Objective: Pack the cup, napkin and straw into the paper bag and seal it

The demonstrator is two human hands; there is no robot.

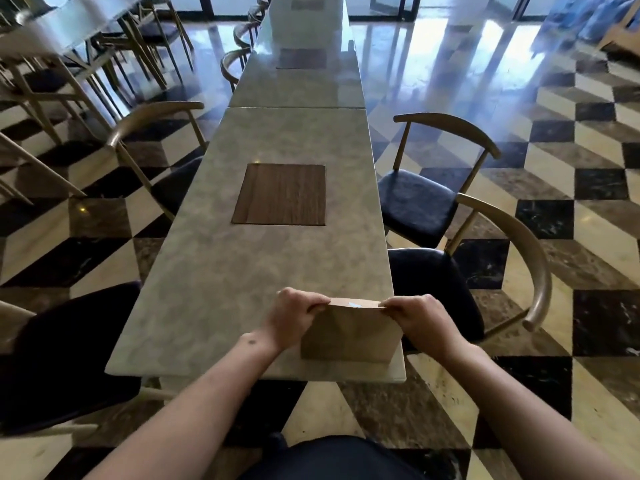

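Note:
A brown paper bag (349, 332) stands upright near the front right corner of the grey stone table (214, 292). My left hand (294, 315) pinches the bag's top edge at its left end. My right hand (420, 318) pinches the same edge at its right end. The top edge is pressed nearly flat between the two hands, and a small pale blue bit shows just behind it. The cup, the napkin and the straw are not visible; whatever is inside the bag is hidden.
A dark wooden mat (281, 194) lies in the middle of the table. Chairs with dark seats stand on both sides, one close at the right (433, 289) and one at the left (69, 348). More tables continue behind.

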